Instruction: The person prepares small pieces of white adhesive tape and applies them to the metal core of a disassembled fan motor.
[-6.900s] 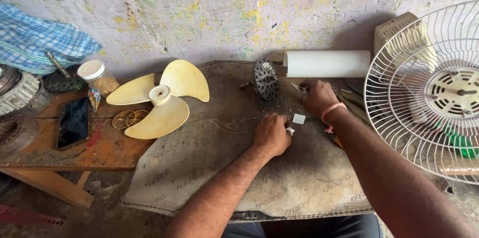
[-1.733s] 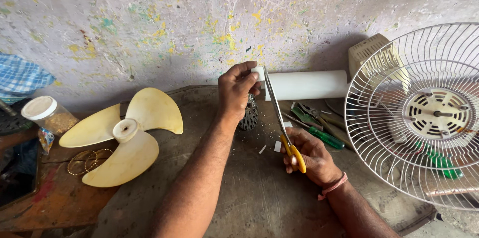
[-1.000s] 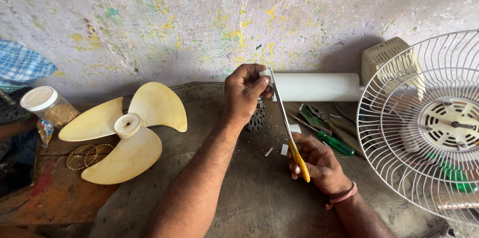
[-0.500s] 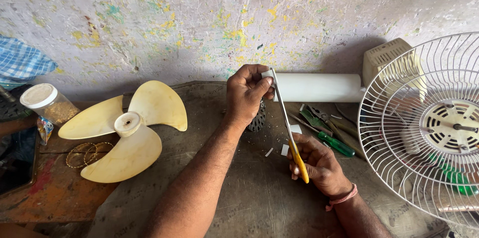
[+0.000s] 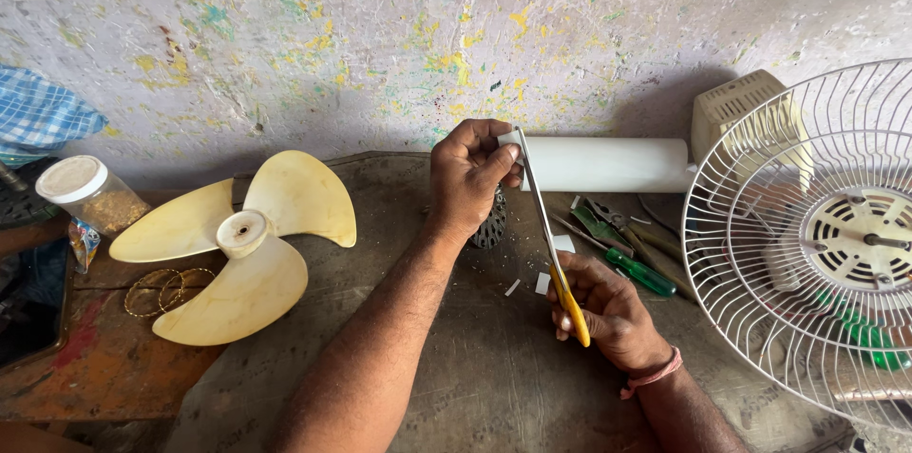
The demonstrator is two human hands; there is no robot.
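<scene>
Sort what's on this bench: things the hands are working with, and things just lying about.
In use:
left hand pinching a small white piece
right hand gripping yellow-handled scissors

Lying about:
fan blade
white tube
fan guard
green screwdriver
jar
white scraps

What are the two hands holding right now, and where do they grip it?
The right hand holds scissors by their yellow handles. The left hand pinches a small white piece between its fingertips, at the scissor tips, beside the white tube.
</scene>
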